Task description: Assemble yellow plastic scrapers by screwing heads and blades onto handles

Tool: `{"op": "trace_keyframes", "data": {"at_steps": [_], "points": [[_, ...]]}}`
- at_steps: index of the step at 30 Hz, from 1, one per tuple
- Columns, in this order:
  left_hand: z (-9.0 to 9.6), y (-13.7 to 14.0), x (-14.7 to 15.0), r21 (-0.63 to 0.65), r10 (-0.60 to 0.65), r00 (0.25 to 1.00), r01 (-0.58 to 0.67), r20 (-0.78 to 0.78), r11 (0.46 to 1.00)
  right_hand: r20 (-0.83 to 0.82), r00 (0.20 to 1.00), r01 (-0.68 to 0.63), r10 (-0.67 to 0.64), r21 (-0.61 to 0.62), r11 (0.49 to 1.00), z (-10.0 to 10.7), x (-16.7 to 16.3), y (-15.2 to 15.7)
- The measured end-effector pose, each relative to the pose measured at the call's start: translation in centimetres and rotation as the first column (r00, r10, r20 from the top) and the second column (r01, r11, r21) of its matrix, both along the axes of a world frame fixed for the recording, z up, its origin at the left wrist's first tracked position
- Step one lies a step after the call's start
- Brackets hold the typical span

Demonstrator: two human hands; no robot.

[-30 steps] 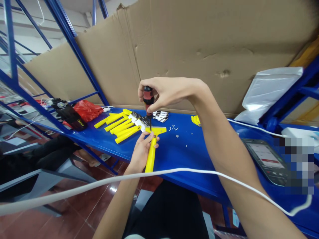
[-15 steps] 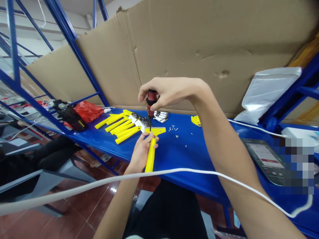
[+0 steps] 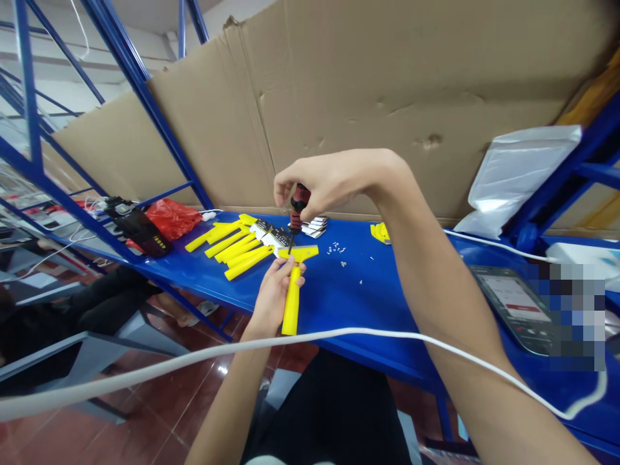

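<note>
My left hand (image 3: 274, 287) is closed round the neck of a yellow scraper (image 3: 291, 303), whose wide head points away from me and whose handle comes toward me. Above it, my right hand (image 3: 320, 187) grips a red and black screwdriver (image 3: 296, 210) by its handle. The screwdriver's shaft runs down to the left part of the scraper head; its tip meets the head near my left fingertips. Any screw under the tip is too small to make out. Several small screws (image 3: 335, 248) lie on the blue table right of the scraper head.
Several yellow scrapers (image 3: 237, 248) lie left of my hands beside black-and-white cards (image 3: 271, 234). White-and-black pieces (image 3: 316, 226) and a yellow part (image 3: 380, 232) lie behind. A black bottle (image 3: 138, 226), red bag (image 3: 172, 218) and phone (image 3: 516, 310) flank them. A white cable (image 3: 349, 332) crosses in front.
The screwdriver, upright before, now leans with its handle to the right. My right hand has shifted slightly with it. My left hand still holds the scraper in nearly the same place.
</note>
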State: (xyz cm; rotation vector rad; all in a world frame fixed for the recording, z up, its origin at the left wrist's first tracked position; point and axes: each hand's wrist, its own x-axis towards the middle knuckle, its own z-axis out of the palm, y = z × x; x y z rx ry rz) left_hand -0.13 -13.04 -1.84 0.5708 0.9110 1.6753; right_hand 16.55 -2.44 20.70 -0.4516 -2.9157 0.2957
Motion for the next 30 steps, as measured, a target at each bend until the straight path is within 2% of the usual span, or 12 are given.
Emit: {"op": "trace_keyframes", "data": {"at_steps": [4,8,10,14,19,25,27,30], "points": [[0.2,-0.2,0.2,0.014,0.008,1.000,-0.008,-0.025,1.000,-0.057,0.998,-0.028,0.029,0.025,0.999,0.2,0.1,-0.8],[0.2,-0.2,0.3,0.003,-0.008,0.999,0.008,-0.047,1.000,-0.081,0.993,0.084,-0.085,-0.018,0.996,0.1,-0.1,-1.6],[0.1,-0.2,0.3,0.002,-0.006,0.999,0.006,-0.052,1.000,-0.070,0.992,0.101,-0.102,-0.027,0.995,0.0,-0.2,-1.7],[-0.1,0.0,0.1,0.006,0.024,0.999,-0.024,-0.022,1.000,-0.022,0.996,0.085,-0.083,0.060,0.995,0.0,-0.1,-1.2],[-0.1,0.0,0.0,0.025,0.021,0.999,-0.020,-0.025,0.999,-0.058,0.992,0.117,-0.113,0.067,0.991,0.0,0.0,-0.9],[-0.1,-0.1,-0.2,-0.002,-0.048,0.998,0.048,-0.032,0.999,-0.065,0.975,0.220,-0.214,0.104,0.970,-0.3,-0.9,-0.8],[-0.1,-0.1,-0.5,-0.013,-0.095,0.995,0.095,-0.030,0.995,-0.048,0.981,0.192,-0.188,0.095,0.977,-0.5,-1.0,-0.6],[-0.1,-0.2,-0.9,-0.026,-0.136,0.990,0.135,-0.026,0.991,-0.053,0.996,0.075,-0.072,0.054,0.996,-0.5,-0.9,-0.3]]}}
